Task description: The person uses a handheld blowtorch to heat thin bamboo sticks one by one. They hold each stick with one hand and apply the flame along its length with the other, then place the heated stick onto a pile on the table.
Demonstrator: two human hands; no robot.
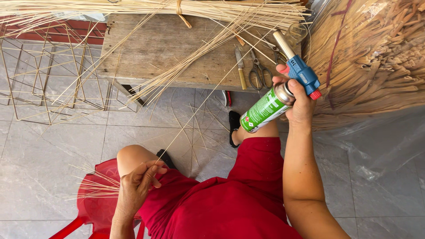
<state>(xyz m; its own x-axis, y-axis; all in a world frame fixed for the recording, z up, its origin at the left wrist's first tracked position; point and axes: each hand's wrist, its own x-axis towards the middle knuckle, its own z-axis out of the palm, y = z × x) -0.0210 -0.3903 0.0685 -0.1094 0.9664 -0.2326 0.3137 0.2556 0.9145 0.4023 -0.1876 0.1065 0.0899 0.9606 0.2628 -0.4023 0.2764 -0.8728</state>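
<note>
**Torch up on the right, thin strip pinched on the left**

Biggest thing first: the heap of split cane (372,57) fills the right, pale and splintery, on a clear plastic sheet. Across the top, the weathered wooden bench (164,48) carries a long tied bundle of reeds (155,9), with scissors (260,75) and a small knife (240,66) near its front edge. Wire frames (48,75) stand on the grey tiles to the left.

Now the hands. The right hand (299,99) is wrapped tight round a green gas canister (263,110) with a blue torch head (303,75), metal nozzle aimed up and away toward the bench. The left hand (139,181), low over a red plastic stool (95,194), pinches a single thin strip (203,102) between closed fingers. That strip runs long and straight, up and rightward from the pinch, passing just left of the nozzle. So the torch hand sits nearer the strip's far stretch, the canister lying almost parallel to it.
</note>
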